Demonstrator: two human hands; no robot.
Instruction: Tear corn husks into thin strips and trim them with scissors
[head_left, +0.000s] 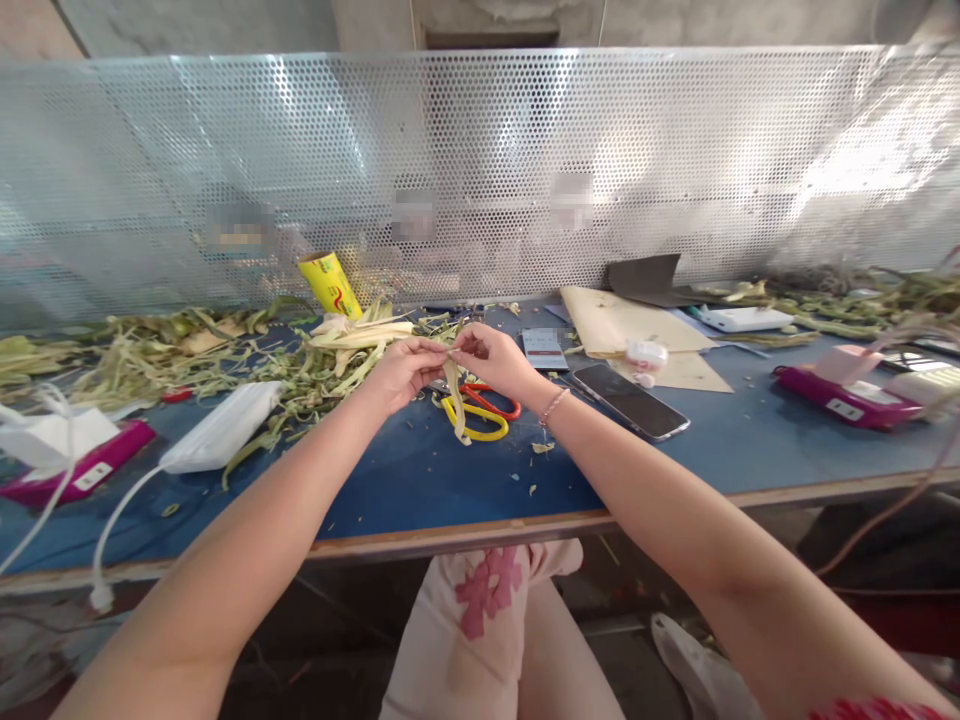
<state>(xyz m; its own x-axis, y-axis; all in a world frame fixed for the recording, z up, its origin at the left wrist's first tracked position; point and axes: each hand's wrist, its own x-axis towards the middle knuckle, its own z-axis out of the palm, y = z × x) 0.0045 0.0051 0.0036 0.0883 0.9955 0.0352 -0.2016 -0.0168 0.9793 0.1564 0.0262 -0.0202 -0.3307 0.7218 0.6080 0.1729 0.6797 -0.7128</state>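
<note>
My left hand (412, 370) and my right hand (493, 356) meet above the blue table, thumbs and fingertips pinched together on a pale, dry husk strip (453, 390). The strip's lower end hangs free below my fingers. Behind and beneath it lie scissors with a yellow handle (480, 437) and a red handle (516, 408); their blades are hidden. Close to my left hand is a heap of pale dry husks (352, 345) and green-brown strips. A phone (630, 400) rests to the right of my right wrist.
A yellow tube (330, 284) leans near the perforated metal screen (480, 150). On the left are a white power bank (225, 425) and a purple power strip (82, 470). Brown paper (622, 325), a small white container (646, 355) and another purple strip (847, 397) lie rightward.
</note>
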